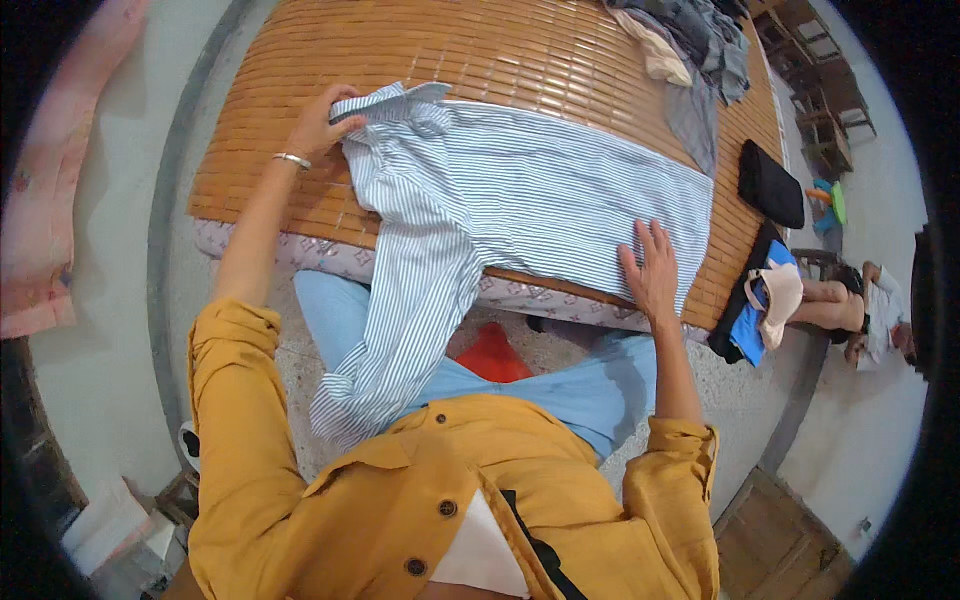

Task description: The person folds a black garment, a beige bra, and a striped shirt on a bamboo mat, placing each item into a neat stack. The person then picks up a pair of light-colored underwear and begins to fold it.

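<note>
A striped shirt (pixel 570 185) lies on a slatted mat (pixel 520 50), one sleeve (pixel 415 290) hanging toward us; our left hand (pixel 315 128) pinches its collar (pixel 395 101), our right hand (pixel 655 272) spreads atop, seemingly keeping it flat.

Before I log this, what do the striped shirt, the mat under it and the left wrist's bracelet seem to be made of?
Striped shirt: probably matte cotton or a blend, judging by its creases.
Slatted mat: likely glossy bamboo or wood; narrow tan strips catch the light.
Bracelet: perhaps polished metal, from its pale shine.
</note>
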Motion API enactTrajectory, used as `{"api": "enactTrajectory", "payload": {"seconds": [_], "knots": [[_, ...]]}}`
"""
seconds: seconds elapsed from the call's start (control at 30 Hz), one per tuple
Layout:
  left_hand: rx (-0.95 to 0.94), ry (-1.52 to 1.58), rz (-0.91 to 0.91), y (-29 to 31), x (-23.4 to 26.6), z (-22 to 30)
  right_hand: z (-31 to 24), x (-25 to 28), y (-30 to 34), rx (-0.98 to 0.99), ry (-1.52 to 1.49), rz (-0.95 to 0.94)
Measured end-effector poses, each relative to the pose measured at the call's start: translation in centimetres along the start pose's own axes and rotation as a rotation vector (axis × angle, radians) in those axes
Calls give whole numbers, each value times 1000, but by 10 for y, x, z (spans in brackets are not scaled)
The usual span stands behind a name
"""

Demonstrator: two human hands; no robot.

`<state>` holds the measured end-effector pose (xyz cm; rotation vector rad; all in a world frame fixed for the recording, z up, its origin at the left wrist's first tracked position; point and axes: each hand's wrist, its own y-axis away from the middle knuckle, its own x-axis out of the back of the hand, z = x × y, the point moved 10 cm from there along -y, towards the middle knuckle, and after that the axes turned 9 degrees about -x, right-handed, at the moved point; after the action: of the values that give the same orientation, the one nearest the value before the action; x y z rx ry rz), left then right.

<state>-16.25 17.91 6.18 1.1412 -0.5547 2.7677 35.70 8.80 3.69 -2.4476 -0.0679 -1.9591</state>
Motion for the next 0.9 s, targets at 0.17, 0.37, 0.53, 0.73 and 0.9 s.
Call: {"api": "enactTrajectory", "payload": {"seconds": [0.17, 0.37, 0.53, 0.73, 0.9], "knots": [[123, -179, -17, -9, 4, 13, 18, 28, -53, -35, -69, 236], [26, -112, 195, -9, 22, 7, 77, -17, -86, -175, 199, 190], [248, 68, 51, -7, 23, -49, 75, -15, -80, -179, 175, 203], [210, 47, 105, 2, 46, -81, 74, -15, -81, -165, 173, 235], [299, 513, 189, -4, 57, -54, 80, -17, -80, -167, 183, 247]]}}
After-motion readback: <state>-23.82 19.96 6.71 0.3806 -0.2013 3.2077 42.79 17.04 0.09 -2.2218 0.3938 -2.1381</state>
